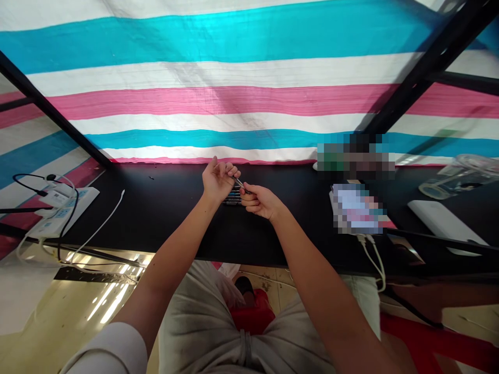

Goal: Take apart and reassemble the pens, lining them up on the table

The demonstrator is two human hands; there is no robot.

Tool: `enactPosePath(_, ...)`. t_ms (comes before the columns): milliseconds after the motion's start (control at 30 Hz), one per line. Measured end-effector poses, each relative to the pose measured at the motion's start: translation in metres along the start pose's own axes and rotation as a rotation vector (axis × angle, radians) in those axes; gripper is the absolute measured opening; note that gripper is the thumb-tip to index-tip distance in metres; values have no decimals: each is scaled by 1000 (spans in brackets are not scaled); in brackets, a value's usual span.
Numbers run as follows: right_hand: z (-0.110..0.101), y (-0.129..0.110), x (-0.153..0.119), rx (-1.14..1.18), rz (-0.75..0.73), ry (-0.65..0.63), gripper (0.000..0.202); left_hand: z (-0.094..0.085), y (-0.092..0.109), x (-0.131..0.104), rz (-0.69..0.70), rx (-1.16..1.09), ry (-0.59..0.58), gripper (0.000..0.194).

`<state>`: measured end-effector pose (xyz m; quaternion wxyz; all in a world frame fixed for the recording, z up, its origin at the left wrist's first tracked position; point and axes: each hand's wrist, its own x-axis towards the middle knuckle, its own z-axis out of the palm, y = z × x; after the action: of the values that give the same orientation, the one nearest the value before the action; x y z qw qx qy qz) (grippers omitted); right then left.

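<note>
My left hand (pixel 219 179) is turned palm up above the table, its thumb apart and its fingers loosely bent. My right hand (pixel 262 201) pinches a slim silver tool (pixel 238 182) between thumb and fingers. The tool's narrow end points up and left and reaches the fingertips of my left hand; whether it touches them is too small to tell. Its exact kind does not show, since my fingers cover its lower part. Several slim dark pen-like sticks (pixel 233 197) with blue parts lie side by side on the black table (pixel 167 208), just below my hands and partly hidden by them.
A white power strip (pixel 64 213) with plugs and cables is at the left, near a loose white cable (pixel 113 213). At the right are a blurred-out phone-like device (pixel 356 210) with white cables, a long white box (pixel 444 226) and a clear container (pixel 448 179). Striped sheeting hangs behind.
</note>
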<state>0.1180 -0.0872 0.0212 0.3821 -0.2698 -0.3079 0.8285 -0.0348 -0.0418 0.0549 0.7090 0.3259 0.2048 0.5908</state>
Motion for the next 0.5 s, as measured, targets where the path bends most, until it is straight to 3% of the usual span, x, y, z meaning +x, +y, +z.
enactPosePath(200,8,2,-2,-99,-83,93,13,2,-2,1,-3,-39,28,67)
enactPosePath(500,7,1,-3,-162,-104,103,11,1,3,6,-31,-94,75,62)
